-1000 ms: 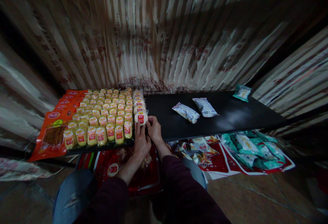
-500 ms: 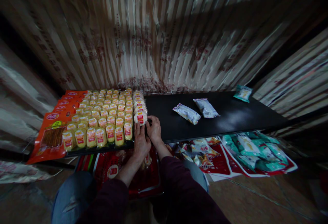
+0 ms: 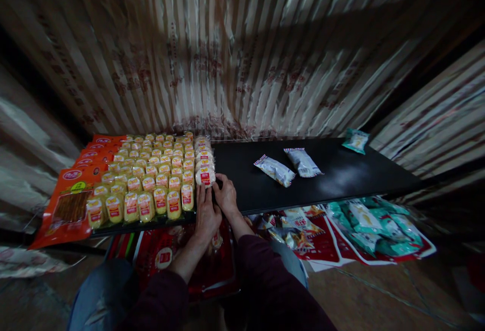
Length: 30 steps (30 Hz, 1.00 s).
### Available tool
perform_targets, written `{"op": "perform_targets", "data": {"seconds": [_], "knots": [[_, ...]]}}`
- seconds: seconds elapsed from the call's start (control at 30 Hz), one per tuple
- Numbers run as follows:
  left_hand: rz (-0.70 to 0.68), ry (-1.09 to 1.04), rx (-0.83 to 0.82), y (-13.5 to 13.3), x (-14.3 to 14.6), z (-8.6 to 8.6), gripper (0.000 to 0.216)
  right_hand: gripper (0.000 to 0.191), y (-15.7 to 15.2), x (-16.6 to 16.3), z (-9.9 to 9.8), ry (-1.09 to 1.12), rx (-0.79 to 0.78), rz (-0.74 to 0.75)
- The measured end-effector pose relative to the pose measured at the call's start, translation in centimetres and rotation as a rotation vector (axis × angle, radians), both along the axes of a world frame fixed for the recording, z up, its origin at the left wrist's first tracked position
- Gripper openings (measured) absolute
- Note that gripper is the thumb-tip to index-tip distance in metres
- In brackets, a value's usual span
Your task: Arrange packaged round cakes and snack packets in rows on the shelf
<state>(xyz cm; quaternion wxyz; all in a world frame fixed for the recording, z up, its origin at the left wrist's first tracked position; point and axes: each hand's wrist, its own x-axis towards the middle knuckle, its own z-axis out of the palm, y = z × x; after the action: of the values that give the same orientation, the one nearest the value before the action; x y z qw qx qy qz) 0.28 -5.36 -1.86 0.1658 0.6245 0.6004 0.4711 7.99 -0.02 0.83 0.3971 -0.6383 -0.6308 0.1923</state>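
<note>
Both my hands rest at the front edge of a black shelf. My left hand and my right hand pinch a round pale packaged cake with a red label, the front one of a short column. Left of it lie rows of several small yellow packaged cakes. Orange snack bags lie at the far left, overlapping in a row.
Two silvery wrapped snacks lie mid-shelf and a green packet at the back right. Below the shelf are red bags, mixed snack packs and green packets. Striped paper covers the walls behind.
The hands stay on the round cake, nudging it slightly back and left into its column. The view has shifted a little to the right.
</note>
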Motion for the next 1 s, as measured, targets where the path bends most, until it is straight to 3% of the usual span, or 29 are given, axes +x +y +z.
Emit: {"op": "perform_targets", "data": {"seconds": [0.37, 0.73, 1.0], "knots": [[-0.008, 0.017, -0.045, 0.0, -0.1, 0.2, 0.059, 0.031, 0.0, 0.0, -0.2, 0.011, -0.004, -0.011], [0.0, 0.057, 0.017, 0.3, 0.0, -0.3, 0.055, 0.034, -0.7, 0.2, 0.1, 0.056, 0.013, 0.022], [-0.085, 0.149, 0.024, -1.4, -0.9, 0.6, 0.04, 0.031, -5.1, 0.2, 0.4, 0.09, 0.078, -0.022]]}}
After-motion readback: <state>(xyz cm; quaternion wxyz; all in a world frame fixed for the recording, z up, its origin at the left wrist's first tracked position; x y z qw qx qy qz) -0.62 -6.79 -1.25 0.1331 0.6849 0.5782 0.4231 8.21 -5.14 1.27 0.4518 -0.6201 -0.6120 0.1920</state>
